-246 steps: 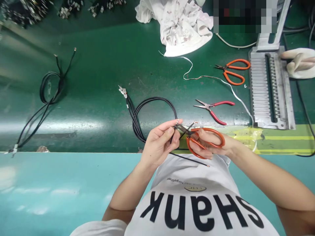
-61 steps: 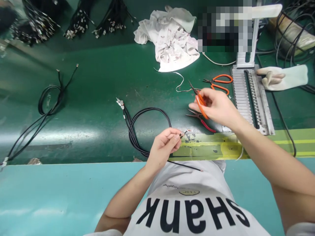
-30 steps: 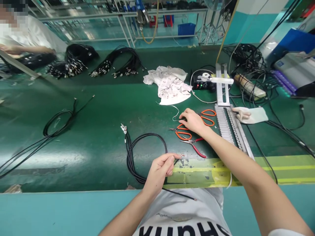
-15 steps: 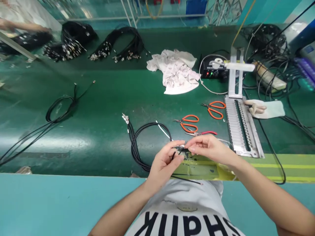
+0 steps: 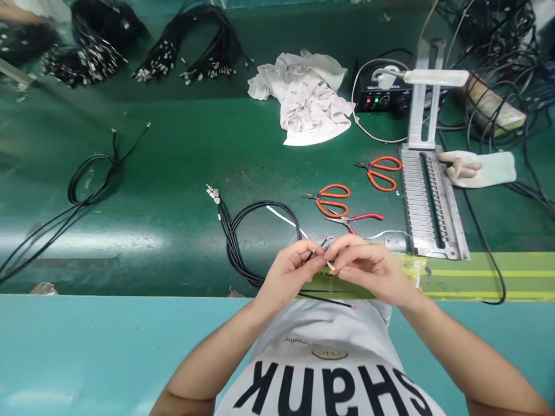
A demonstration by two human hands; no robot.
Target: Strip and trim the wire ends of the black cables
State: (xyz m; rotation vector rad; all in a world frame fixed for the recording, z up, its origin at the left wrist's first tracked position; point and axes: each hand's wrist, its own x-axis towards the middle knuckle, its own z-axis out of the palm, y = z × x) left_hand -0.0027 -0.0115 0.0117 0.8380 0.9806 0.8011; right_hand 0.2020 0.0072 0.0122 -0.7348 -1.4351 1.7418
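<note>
My left hand (image 5: 292,266) is closed in a pinch on a black cable (image 5: 310,254) whose end, with a bare reddish tip, points up and right past the fingers. My right hand (image 5: 368,266) meets it at the fingertips, its fingers bent together around a small white piece (image 5: 330,266) that shows between both hands. A coiled bundle of black cables (image 5: 232,248) with metal connectors (image 5: 213,194) at its upper end lies left of my left hand. A thin white strip (image 5: 281,215) crosses the coil towards my fingers. Another cable end (image 5: 333,301) sticks out below my hands.
Two orange-handled pliers (image 5: 332,201) and red-handled pliers (image 5: 355,218) lie beyond my hands. Right of them are a slotted metal fixture (image 5: 453,231) and a white glove (image 5: 485,169). Farther back are a crumpled cloth (image 5: 310,104), a black control box (image 5: 381,98) and cable bundles (image 5: 212,55).
The view has tilted down and shifted slightly. The cable end now shows above my fingertips, and a small white piece is visible between my hands. The things on the bench stay where they were.
</note>
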